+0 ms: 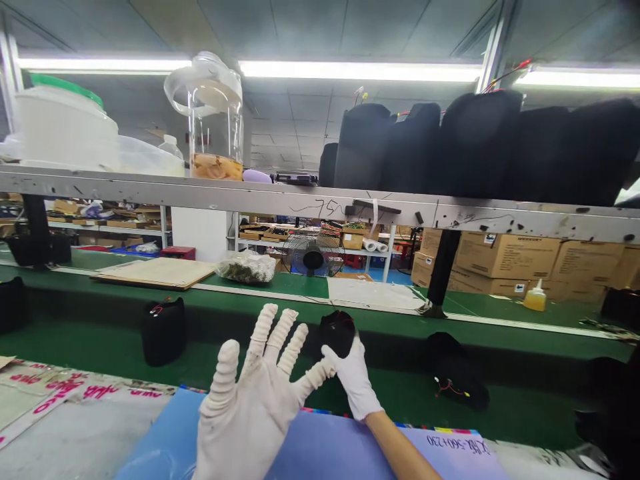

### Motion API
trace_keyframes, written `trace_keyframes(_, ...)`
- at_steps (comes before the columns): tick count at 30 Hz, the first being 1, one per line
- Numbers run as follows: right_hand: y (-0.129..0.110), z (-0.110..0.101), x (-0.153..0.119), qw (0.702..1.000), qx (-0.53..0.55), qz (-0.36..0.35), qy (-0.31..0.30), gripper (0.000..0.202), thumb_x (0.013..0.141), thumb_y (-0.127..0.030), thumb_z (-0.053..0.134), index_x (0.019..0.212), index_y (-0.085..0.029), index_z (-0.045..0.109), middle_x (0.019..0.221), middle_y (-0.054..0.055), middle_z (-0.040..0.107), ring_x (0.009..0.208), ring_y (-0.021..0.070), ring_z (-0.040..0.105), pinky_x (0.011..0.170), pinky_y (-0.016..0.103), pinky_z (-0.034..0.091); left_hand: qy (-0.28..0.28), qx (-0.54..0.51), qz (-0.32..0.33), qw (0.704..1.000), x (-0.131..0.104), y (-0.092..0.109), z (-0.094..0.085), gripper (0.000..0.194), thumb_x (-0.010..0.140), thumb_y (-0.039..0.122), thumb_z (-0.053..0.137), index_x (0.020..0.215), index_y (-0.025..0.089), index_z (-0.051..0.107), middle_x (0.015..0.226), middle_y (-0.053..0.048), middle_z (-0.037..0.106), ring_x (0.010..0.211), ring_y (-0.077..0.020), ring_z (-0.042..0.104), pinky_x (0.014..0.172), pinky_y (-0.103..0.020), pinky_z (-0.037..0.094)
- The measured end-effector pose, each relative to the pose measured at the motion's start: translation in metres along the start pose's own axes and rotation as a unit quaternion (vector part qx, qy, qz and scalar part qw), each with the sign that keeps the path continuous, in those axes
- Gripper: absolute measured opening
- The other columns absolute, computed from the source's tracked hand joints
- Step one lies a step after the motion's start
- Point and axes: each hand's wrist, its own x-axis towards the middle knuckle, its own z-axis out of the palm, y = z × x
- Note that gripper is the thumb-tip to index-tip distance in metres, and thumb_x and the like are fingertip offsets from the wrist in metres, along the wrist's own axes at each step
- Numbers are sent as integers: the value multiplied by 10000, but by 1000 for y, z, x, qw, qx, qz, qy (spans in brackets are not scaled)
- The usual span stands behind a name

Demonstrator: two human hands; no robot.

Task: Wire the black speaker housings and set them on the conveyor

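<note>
My left hand (255, 407), in a white glove with ribbed finger sleeves, is raised in front of me with its fingers spread and nothing in it. Farther out, my right hand (353, 373), in a white glove, grips a black rounded piece with thin red wires (337, 332) from its near right side, over the green belt (300, 360). Part of that piece is hidden by the hand. Similar black pieces stand on the belt to the left (164, 332) and lie to the right (457, 373), with small wires and connectors showing.
A blue sheet (330, 447) covers the near bench. Above the belt runs a metal shelf (280, 195) bearing a glass jar (216, 127), a white tub (65, 127) and several black pieces (480, 147). Behind are a fan (313, 257), a yellow bottle (536, 298) and cartons (505, 257).
</note>
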Motion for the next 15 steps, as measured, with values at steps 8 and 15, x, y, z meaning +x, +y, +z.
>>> trace_keyframes(8,-111,-46,-81,962,175,-17,-209,845,720,-852,472,1187,-171,648,984,120,732,930,298,684,840,427,546,-157,-53,14,986,-7,-18,1,641,955,641,235,1489,296,319,1530,-31,401,1458,-202,274,1122,-497,353)
trace_keyframes(15,-142,-40,-95,946,224,34,-234,677,766,-784,520,802,-137,719,719,59,675,742,225,625,720,319,552,-151,-11,17,988,2,-45,30,597,950,581,379,1442,249,439,1511,-100,429,1391,-272,400,1103,-439,389)
